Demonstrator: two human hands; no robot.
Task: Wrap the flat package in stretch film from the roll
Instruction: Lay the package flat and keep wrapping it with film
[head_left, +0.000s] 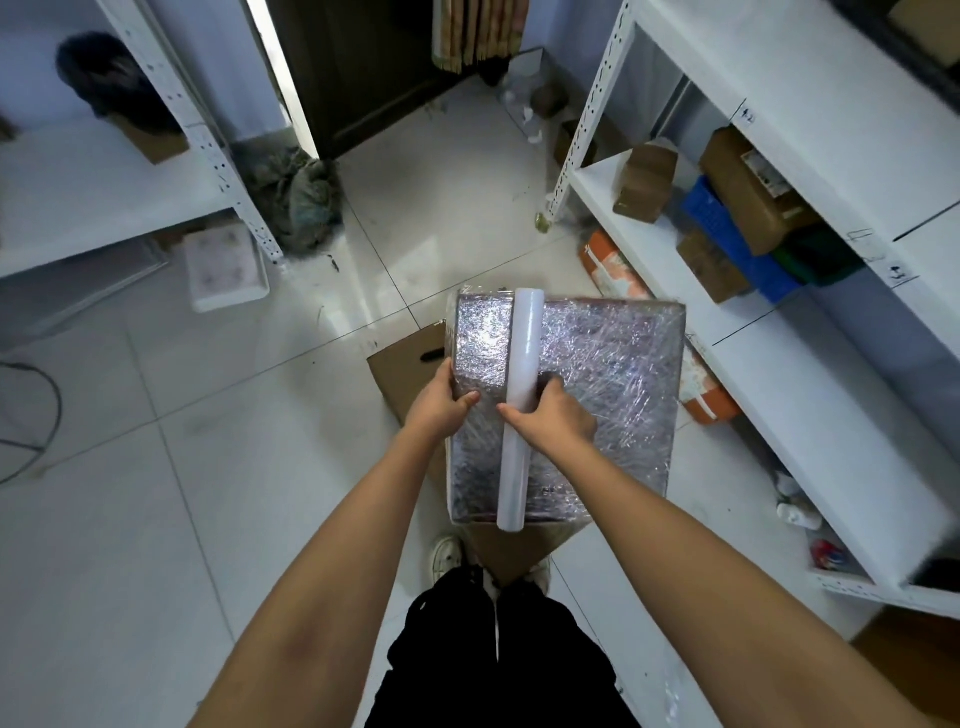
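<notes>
Lying across the package (613, 374), the roll (521, 395) sits in the right hand (553, 415) grip; left hand (439, 400) clasps the package edge.

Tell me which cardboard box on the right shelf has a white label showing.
The large tilted brown box leaning over the blue crate. The smaller box to its left and the one below show plain cardboard.

flat film-covered package (597, 374) on a cardboard box (410, 374); white roll (517, 410) lengthwise atop it
</notes>
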